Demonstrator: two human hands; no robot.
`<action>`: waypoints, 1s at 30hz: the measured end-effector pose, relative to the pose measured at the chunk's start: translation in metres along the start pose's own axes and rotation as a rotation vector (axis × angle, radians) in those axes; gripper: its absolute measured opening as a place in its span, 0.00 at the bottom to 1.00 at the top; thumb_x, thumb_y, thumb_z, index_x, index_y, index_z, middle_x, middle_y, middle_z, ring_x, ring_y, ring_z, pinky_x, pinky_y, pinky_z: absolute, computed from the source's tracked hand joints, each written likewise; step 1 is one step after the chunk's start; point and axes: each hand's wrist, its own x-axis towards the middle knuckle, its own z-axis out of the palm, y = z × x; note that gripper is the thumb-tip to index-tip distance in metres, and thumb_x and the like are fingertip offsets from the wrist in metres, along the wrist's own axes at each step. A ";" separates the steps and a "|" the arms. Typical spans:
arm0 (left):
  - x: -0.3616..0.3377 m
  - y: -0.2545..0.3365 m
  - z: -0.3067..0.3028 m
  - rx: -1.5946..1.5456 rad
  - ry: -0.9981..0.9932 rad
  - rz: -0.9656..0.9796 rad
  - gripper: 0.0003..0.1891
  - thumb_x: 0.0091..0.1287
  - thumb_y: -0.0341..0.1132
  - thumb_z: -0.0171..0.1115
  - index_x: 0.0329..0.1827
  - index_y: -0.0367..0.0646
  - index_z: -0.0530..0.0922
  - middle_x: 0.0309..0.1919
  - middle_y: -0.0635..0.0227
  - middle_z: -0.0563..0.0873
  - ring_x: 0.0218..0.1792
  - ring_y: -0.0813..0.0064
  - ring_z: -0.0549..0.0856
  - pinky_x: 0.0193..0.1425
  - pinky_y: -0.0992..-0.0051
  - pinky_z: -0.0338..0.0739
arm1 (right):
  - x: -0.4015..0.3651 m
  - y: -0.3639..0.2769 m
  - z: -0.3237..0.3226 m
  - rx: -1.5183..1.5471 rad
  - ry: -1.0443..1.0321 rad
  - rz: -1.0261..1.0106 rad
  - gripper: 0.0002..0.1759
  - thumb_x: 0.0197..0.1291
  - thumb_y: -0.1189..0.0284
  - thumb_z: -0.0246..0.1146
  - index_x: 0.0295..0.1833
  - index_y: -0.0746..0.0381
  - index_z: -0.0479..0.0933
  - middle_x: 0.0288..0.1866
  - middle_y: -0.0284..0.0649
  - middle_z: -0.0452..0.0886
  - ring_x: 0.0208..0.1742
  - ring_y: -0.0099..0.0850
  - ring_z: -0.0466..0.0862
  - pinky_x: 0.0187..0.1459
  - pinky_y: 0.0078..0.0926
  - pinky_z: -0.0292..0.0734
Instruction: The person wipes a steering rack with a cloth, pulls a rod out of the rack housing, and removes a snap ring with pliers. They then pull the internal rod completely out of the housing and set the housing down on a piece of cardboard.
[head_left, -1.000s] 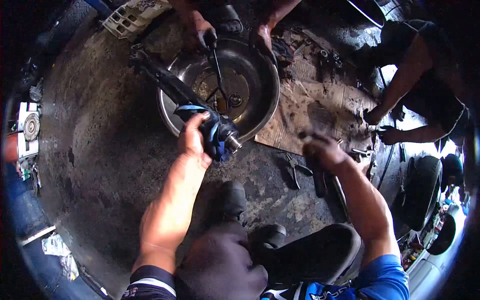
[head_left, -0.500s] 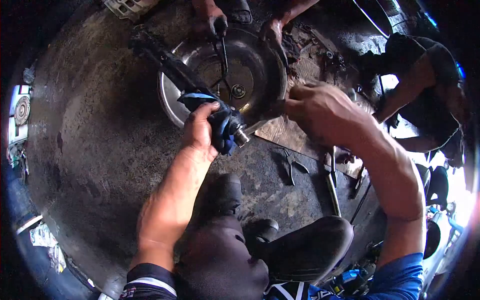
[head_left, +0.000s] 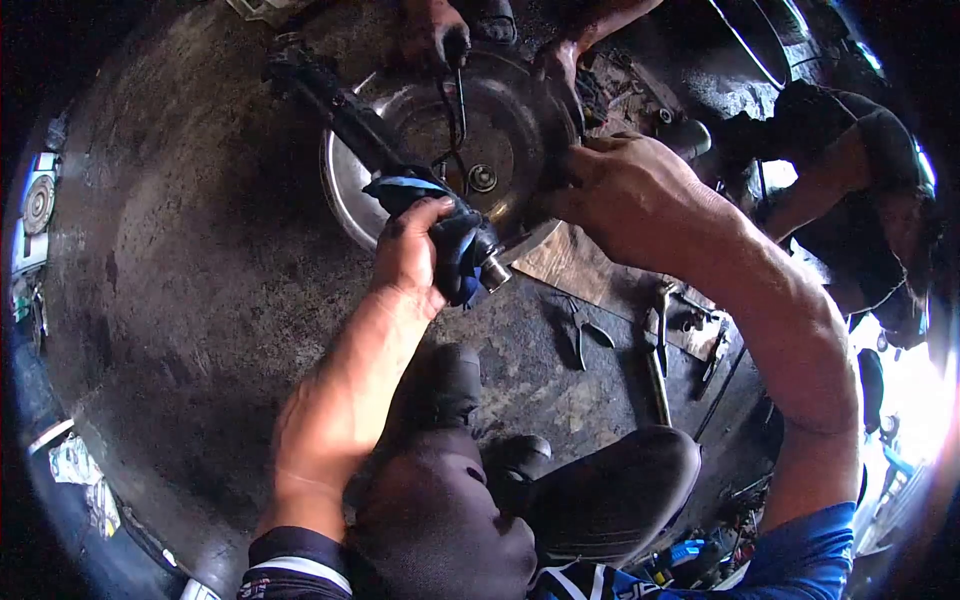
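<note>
My left hand (head_left: 412, 250) is wrapped round a long dark tube-shaped part (head_left: 350, 125), with a dark blue cloth (head_left: 457, 262) bunched between palm and tube. The part slants from upper left down to a bare metal end (head_left: 494, 274) just past my fingers. My right hand (head_left: 625, 190) is closed in front of the basin's right side. A thin shiny strip seems to run from it toward the metal end, but what it holds is hidden behind the fingers.
Beyond stands a round metal basin (head_left: 340, 185). Another person's hand (head_left: 437, 35) holds a dark bent tool in it; their other hand (head_left: 557, 65) is at its rim. Pliers (head_left: 580, 335), a long-handled tool (head_left: 659, 375) and a board (head_left: 565, 265) lie right. Another person (head_left: 850, 180) sits at right.
My right hand has shifted slightly left and up, and is less blurred. The tube and my left hand have moved slightly right in view.
</note>
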 end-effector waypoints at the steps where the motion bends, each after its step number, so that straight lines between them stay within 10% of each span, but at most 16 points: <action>1: -0.002 0.000 0.002 -0.002 0.001 0.000 0.07 0.59 0.35 0.60 0.36 0.41 0.77 0.29 0.65 0.82 0.30 0.70 0.83 0.38 0.71 0.81 | 0.002 -0.003 -0.005 -0.038 -0.097 0.033 0.07 0.46 0.73 0.64 0.35 0.55 0.81 0.35 0.40 0.80 0.34 0.38 0.85 0.33 0.35 0.81; 18: 0.000 -0.001 0.001 0.051 -0.004 0.063 0.08 0.58 0.36 0.61 0.36 0.42 0.77 0.29 0.68 0.82 0.29 0.73 0.83 0.37 0.71 0.80 | 0.007 -0.002 -0.005 -0.055 -0.044 -0.046 0.06 0.47 0.71 0.63 0.34 0.54 0.81 0.34 0.37 0.80 0.36 0.35 0.85 0.36 0.32 0.81; 21: -0.003 0.001 0.003 0.045 0.012 0.034 0.08 0.59 0.36 0.61 0.36 0.42 0.76 0.28 0.68 0.81 0.28 0.73 0.82 0.35 0.72 0.80 | 0.011 -0.004 -0.009 0.005 -0.251 0.032 0.16 0.49 0.71 0.63 0.46 0.49 0.82 0.35 0.33 0.76 0.43 0.31 0.81 0.46 0.31 0.77; 23: -0.002 0.001 0.002 0.023 0.006 0.030 0.08 0.59 0.36 0.61 0.36 0.42 0.76 0.28 0.68 0.81 0.28 0.73 0.82 0.34 0.72 0.80 | 0.010 -0.001 -0.008 -0.053 -0.089 -0.058 0.05 0.46 0.72 0.64 0.32 0.54 0.81 0.34 0.37 0.81 0.37 0.34 0.85 0.37 0.31 0.81; 30: -0.007 0.004 0.009 0.007 -0.009 0.016 0.07 0.59 0.35 0.60 0.35 0.41 0.75 0.27 0.68 0.80 0.27 0.72 0.83 0.33 0.71 0.81 | 0.010 -0.007 -0.008 -0.066 -0.110 -0.054 0.06 0.46 0.72 0.64 0.33 0.55 0.82 0.37 0.37 0.81 0.38 0.35 0.85 0.38 0.31 0.81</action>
